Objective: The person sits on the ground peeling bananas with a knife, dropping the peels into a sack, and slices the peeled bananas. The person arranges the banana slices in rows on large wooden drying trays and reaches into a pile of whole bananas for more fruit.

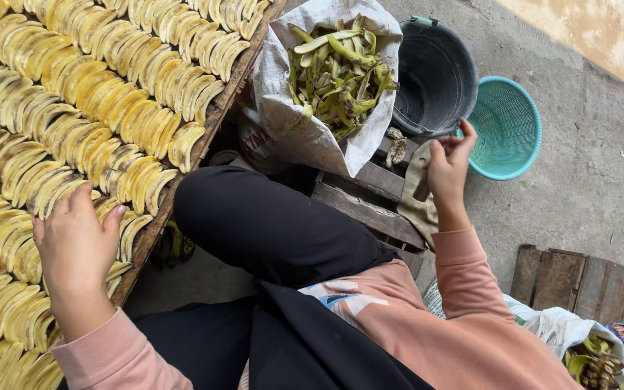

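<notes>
A: Head view, L side first. What's under the left hand (75, 242)?

B: It lies palm-down, fingers spread flat on the peeled banana slices (74, 94), clamping nothing. Slices sit in overlapping rows all round it on a wooden drying tray (214, 119); the tray's edge runs just to the hand's right.

A: R side?

B: The right hand (448, 165) is raised, fingers curled round a small dark thing, prob. a knife (423, 189), handle end poking out below the palm. Can't tell more, it's too small.

A: What crowds it?

B: Just above the fingers, a black bucket (435, 76); to its right, touching the bucket, a teal plastic basket (507, 126). Under the wrist, a tan cloth (417, 195) over a wooden crate (366, 198).

A: Any bags?

B: A white woven sack (283, 108), mouth open, stuffed w/ green banana peels (337, 72), left of the right hand, btwn it and the tray; red print on its side, mostly folded away. Another white sack (565, 328) w/ unpeeled green bananas (595, 365) sits below the right elbow. The person's black-trousered knee (269, 224) lies btwn both hands.
</notes>
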